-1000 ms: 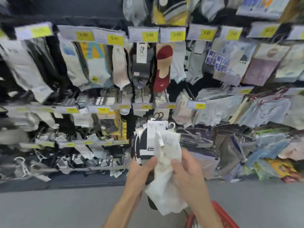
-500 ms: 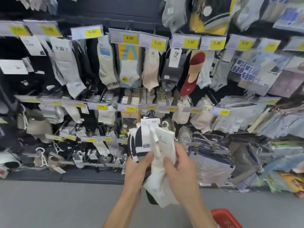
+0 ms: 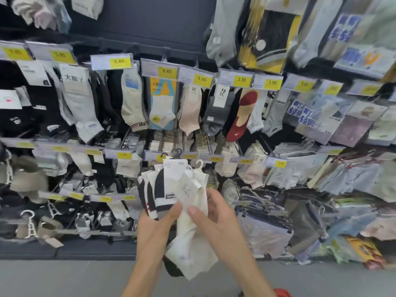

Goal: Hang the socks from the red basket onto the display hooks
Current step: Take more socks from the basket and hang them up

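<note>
white, limp, light sock pair (image 3: 189, 254) pinched in right hand (image 3: 222, 224), bundle (image 3: 159, 186) gripped in left hand (image 3: 154, 230); best lifted by seemingly stiff hook (image 3: 199, 164).

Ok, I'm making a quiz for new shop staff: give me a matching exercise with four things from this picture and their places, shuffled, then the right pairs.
1. cream white sock pair
2. black-and-white striped socks
3. red plastic basket
4. dark red no-show sock

A. bottom edge of the view
B. hanging on the wall below a yellow 3.50 price tag
C. pinched by the right hand
D. fanned out in the left hand's grip

Pairs: 1-C, 2-D, 3-A, 4-B.
</note>
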The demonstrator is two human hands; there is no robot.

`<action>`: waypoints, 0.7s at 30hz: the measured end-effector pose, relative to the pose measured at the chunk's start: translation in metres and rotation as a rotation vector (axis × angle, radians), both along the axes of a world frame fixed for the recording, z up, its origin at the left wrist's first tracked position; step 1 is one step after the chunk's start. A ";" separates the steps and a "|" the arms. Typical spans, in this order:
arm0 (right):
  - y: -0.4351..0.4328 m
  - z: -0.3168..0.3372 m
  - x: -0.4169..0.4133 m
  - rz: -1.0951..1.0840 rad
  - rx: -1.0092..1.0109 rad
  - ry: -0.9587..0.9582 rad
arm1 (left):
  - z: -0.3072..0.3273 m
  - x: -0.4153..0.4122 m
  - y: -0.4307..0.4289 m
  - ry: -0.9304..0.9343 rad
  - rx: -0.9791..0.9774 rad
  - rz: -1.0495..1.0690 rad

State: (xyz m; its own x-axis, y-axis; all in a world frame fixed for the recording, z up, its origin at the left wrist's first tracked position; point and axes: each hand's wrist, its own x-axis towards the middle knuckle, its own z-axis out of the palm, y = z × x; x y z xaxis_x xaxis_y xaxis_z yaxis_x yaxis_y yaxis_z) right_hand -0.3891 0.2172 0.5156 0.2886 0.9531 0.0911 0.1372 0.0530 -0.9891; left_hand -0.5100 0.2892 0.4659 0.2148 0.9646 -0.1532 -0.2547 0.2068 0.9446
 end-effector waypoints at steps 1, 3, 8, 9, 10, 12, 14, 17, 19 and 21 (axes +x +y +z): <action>0.002 0.005 0.002 -0.021 0.013 -0.018 | 0.006 0.003 0.003 0.007 0.014 -0.004; 0.004 0.014 0.010 -0.075 0.059 -0.028 | 0.020 0.011 0.008 0.029 0.071 -0.023; 0.006 0.031 0.044 -0.215 0.122 0.071 | 0.052 0.040 0.017 0.088 0.182 -0.085; 0.006 0.033 0.052 -0.239 0.120 0.104 | 0.055 0.047 0.019 0.093 0.200 -0.102; 0.006 0.036 0.061 -0.257 0.118 0.134 | 0.059 0.053 0.020 0.101 0.212 -0.113; 0.005 0.041 0.083 -0.285 0.118 0.206 | 0.063 0.065 0.025 0.126 0.222 -0.130; 0.003 0.044 0.113 -0.361 0.146 0.305 | 0.065 0.076 0.031 0.145 0.205 -0.143; 0.005 0.042 0.167 -0.505 0.186 0.423 | 0.066 0.096 0.050 0.189 0.162 -0.183; 0.015 0.042 0.205 -0.552 0.200 0.462 | 0.067 0.114 0.065 0.217 0.158 -0.212; 0.033 0.042 0.242 -0.574 0.212 0.437 | 0.068 0.135 0.081 0.242 0.165 -0.235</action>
